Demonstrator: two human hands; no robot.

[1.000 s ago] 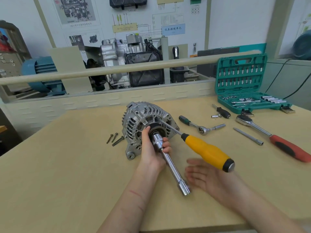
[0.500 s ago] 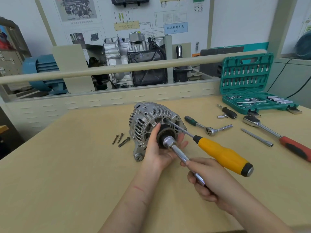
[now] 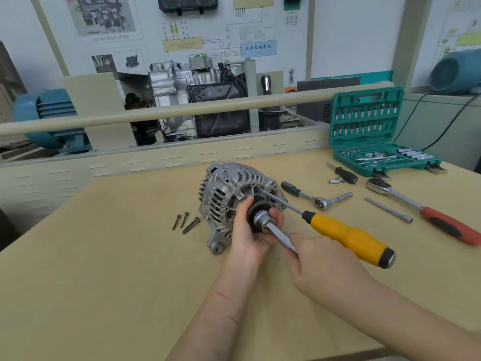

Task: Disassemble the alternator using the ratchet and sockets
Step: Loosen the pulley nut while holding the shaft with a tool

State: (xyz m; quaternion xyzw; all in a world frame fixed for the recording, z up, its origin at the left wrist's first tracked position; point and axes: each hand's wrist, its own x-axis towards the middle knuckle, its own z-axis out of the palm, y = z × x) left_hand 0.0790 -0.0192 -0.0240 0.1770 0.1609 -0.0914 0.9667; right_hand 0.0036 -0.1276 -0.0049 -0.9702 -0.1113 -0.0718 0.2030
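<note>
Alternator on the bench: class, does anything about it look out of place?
Yes. A yellow-handled screwdriver is wedged by its blade into the alternator housing, its handle in the air, while the right hand grips the ratchet on the pulley.

Table: a pale wooden table [image 3: 91, 269] fills the lower half of the view.
Barrier: at 12 o'clock beyond the table, a cream louvred panel [image 3: 130, 165] runs across, with a cream round rail [image 3: 182, 110] above it.
Wall: white, hung with a wiring diagram board [image 3: 208, 43] at 12 o'clock and a poster [image 3: 100, 14] at 11 o'clock.
Display units: a grey cutaway engine [image 3: 197, 97] stands behind the rail; a blue motor [image 3: 49, 118] sits at 9 o'clock, another blue motor [image 3: 453, 71] at 2 o'clock.
Light: even, soft, indoor.
</note>
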